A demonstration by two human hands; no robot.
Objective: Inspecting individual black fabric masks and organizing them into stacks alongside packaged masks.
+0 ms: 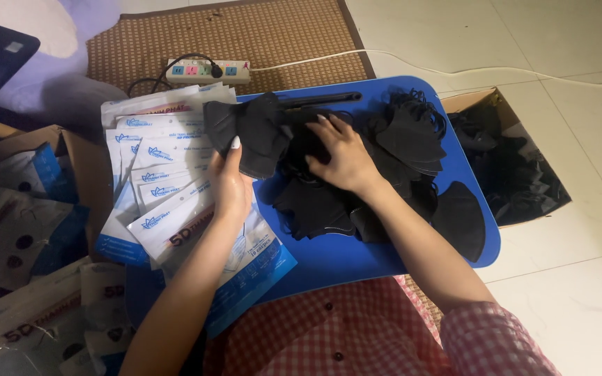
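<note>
Head view shows us seated on the floor over a blue plastic lap tabletop (pixel 357 257), sorting black folded fabric face masks. Our left hand (pixel 231 184) has its fingers closed around a small stack of black masks (pixel 249 129), held up above the tabletop's left edge. Our right hand (pixel 343 157) lies flat with fingers spread on the loose heap of black masks (pixel 398 150) in the middle of the tabletop, gripping nothing that we can see. Judging by the fan of empty white-and-blue printed pouches (pixel 158 177) at our left and the open cardboard box of more black masks (pixel 506 163) at our right, much seems left. A white power strip (pixel 207 70) sits on a brown woven mat (pixel 245 35) over pale floor tiles (pixel 580 278).
</note>
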